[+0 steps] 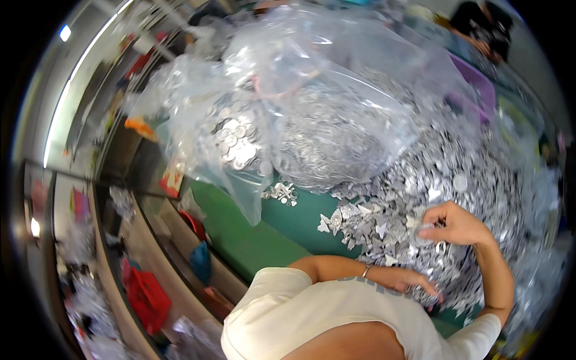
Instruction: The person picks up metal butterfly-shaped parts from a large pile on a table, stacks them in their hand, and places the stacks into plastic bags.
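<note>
A large heap of small flat silver metal pieces, many of them pointed, spreads over the green tabletop in front of me. My right hand is above the heap, its thumb and fingers pinching a round silver piece. Closer to my body, my left hand curls around a small cluster of silver pieces at the heap's near edge. Its fingertips are partly hidden among them.
Big clear plastic bags full of silver pieces stand behind. Round discs fill the left one. A few loose bits lie on the green tabletop. A purple bin is far right, near another person. Shelves with a red bag line the left.
</note>
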Action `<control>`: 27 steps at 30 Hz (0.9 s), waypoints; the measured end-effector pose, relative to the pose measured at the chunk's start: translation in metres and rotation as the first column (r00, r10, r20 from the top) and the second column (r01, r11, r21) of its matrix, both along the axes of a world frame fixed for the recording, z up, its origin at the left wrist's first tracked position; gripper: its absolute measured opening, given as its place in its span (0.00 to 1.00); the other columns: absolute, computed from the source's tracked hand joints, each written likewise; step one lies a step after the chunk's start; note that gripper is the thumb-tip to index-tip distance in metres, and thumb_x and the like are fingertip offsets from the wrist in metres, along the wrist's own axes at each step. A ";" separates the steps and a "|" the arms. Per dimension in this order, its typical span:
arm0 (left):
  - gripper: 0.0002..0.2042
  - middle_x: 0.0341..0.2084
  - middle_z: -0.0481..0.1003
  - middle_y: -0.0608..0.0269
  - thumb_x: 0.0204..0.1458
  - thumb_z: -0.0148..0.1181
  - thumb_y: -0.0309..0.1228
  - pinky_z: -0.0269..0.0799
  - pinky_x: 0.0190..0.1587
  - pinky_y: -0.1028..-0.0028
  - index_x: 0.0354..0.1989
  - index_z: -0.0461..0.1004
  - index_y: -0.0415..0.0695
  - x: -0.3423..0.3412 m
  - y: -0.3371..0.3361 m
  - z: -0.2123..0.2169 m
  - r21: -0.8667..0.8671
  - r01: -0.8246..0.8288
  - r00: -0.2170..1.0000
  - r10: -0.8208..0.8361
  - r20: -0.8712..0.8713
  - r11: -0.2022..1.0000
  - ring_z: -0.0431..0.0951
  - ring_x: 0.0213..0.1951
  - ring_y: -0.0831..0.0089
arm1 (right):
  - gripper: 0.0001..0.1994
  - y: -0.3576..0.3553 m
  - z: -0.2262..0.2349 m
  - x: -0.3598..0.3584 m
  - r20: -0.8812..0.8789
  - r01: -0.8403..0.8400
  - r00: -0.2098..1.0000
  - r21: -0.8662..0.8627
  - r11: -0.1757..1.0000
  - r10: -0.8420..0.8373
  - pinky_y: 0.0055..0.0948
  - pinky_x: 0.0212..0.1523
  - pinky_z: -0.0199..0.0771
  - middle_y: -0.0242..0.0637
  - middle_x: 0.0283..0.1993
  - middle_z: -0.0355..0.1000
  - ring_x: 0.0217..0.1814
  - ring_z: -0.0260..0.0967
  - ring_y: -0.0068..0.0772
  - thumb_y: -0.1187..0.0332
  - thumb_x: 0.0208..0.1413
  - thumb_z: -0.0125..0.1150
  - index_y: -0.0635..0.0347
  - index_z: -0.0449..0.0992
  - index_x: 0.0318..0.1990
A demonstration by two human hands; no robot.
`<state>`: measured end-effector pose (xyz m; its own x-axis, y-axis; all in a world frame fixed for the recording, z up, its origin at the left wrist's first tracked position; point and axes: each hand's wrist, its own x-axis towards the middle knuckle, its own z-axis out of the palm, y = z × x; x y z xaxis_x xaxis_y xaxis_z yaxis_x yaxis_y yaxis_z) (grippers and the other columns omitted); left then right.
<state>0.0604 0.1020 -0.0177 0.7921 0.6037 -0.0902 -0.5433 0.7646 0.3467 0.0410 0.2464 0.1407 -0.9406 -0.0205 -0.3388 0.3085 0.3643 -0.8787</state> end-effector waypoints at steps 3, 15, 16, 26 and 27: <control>0.19 0.33 0.73 0.57 0.48 0.57 0.39 0.71 0.34 0.71 0.46 0.67 0.42 -0.005 -0.009 -0.007 0.501 -0.371 0.920 0.381 0.086 0.782 0.73 0.32 0.71 | 0.10 -0.008 0.032 -0.057 -0.132 0.198 0.971 -0.022 0.980 -0.199 0.17 0.20 0.57 0.24 0.18 0.64 0.20 0.59 0.12 0.67 0.50 0.58 0.63 0.71 0.23; 0.22 0.42 0.70 0.57 0.52 0.51 0.43 0.63 0.44 0.70 0.51 0.64 0.42 -0.019 -0.013 -0.005 0.517 -0.304 0.942 0.333 0.040 0.800 0.69 0.42 0.70 | 0.14 -0.147 0.038 -0.237 -0.090 0.000 0.993 -0.625 0.781 -0.071 0.20 0.14 0.55 0.34 0.23 0.69 0.15 0.56 0.16 0.66 0.54 0.50 0.72 0.70 0.40; 0.22 0.42 0.70 0.57 0.52 0.51 0.42 0.64 0.43 0.70 0.51 0.65 0.42 -0.016 -0.013 -0.006 0.520 -0.336 0.932 0.356 0.063 0.785 0.69 0.41 0.70 | 0.15 -0.142 0.040 -0.228 -0.102 -0.027 0.994 -0.590 0.807 -0.042 0.20 0.16 0.57 0.34 0.23 0.69 0.16 0.57 0.17 0.67 0.54 0.50 0.72 0.70 0.42; 0.24 0.36 0.71 0.58 0.51 0.52 0.43 0.69 0.22 0.78 0.53 0.62 0.43 -0.002 0.011 -0.006 -0.056 0.044 0.990 -0.036 0.138 0.997 0.72 0.29 0.75 | 0.09 0.017 0.004 -0.014 -0.144 0.528 0.848 0.147 0.837 -0.509 0.18 0.25 0.53 0.23 0.21 0.63 0.22 0.51 0.13 0.71 0.50 0.55 0.60 0.75 0.40; 0.23 0.35 0.71 0.58 0.51 0.51 0.43 0.69 0.22 0.77 0.53 0.62 0.43 -0.003 0.011 -0.006 -0.060 0.045 0.991 -0.037 0.129 0.997 0.72 0.29 0.74 | 0.11 0.034 -0.011 0.010 -0.203 0.635 0.773 0.247 0.732 -0.601 0.17 0.25 0.52 0.22 0.24 0.63 0.22 0.49 0.12 0.71 0.49 0.57 0.60 0.75 0.40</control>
<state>0.0577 0.1129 -0.0234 0.8236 0.5667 -0.0230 -0.5477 0.8052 0.2272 0.0510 0.2806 0.1299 -0.7400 0.6589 -0.1352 0.4696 0.3622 -0.8052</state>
